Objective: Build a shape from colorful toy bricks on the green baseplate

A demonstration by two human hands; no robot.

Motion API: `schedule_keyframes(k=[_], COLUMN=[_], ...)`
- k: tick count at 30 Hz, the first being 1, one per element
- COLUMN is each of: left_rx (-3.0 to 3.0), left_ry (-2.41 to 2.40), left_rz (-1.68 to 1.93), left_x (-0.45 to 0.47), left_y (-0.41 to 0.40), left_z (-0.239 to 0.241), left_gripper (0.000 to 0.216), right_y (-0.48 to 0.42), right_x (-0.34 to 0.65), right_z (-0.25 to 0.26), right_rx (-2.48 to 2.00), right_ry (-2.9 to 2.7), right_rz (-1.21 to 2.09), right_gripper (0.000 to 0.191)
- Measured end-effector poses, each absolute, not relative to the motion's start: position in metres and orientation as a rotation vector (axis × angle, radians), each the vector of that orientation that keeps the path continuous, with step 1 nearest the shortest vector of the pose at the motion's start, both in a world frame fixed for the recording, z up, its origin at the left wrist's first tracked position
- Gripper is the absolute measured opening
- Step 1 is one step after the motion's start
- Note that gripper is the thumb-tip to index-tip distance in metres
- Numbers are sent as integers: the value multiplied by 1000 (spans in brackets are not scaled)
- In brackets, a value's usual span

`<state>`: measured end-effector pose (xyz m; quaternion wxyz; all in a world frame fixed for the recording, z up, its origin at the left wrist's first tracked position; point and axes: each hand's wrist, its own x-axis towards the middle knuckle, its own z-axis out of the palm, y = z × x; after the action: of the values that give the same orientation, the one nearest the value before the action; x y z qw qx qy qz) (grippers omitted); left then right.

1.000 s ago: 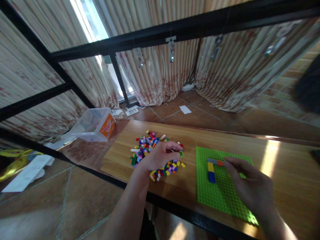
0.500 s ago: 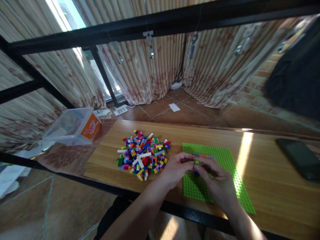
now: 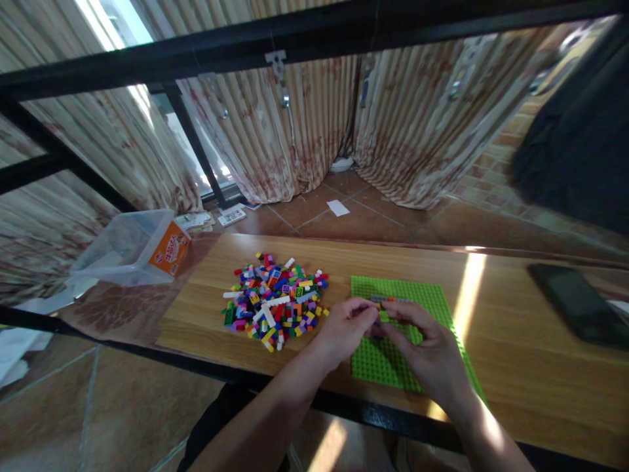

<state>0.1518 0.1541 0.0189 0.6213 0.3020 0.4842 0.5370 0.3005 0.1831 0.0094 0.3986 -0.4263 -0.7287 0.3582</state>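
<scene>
My left hand [image 3: 346,331] and my right hand [image 3: 426,351] meet over the left part of a green studded baseplate [image 3: 422,288]. Between their fingertips is a small light-green building brick [image 3: 384,316]. The right thumb and fingers pinch it from the right. My left fingers are closed against its left side; whether another small piece is in them is hidden. Just behind the fingers, a row of grey and orange bricks [image 3: 392,299] sits on the baseplate, partly covered. A dark piece shows under the hands, too hidden to make out.
A heap of mixed coloured bricks [image 3: 275,298] lies left of the baseplate on the wooden tabletop [image 3: 196,295]. At the right is a black phone [image 3: 580,305]. A clear plastic box [image 3: 125,252] stands beyond the left end. Black metal bars [image 3: 314,42] cross above.
The light-green brick shows more plainly between the fingertips, and the fingers have shifted slightly around it. The whole view has moved a little, so the scene sits further left.
</scene>
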Motion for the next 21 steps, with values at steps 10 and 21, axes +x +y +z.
schedule_keyframes(k=[10, 21], left_rx=[749, 761], left_ry=[1108, 1225], left_rz=[1266, 1232], left_x=[151, 150], left_y=[154, 155], left_z=[18, 18], left_gripper=[9, 13], right_y=[184, 187], right_x=[302, 302], right_z=[10, 11], right_rx=[-1051, -1022], right_ry=[-1992, -2103], right_rz=[837, 784], right_gripper=[26, 17])
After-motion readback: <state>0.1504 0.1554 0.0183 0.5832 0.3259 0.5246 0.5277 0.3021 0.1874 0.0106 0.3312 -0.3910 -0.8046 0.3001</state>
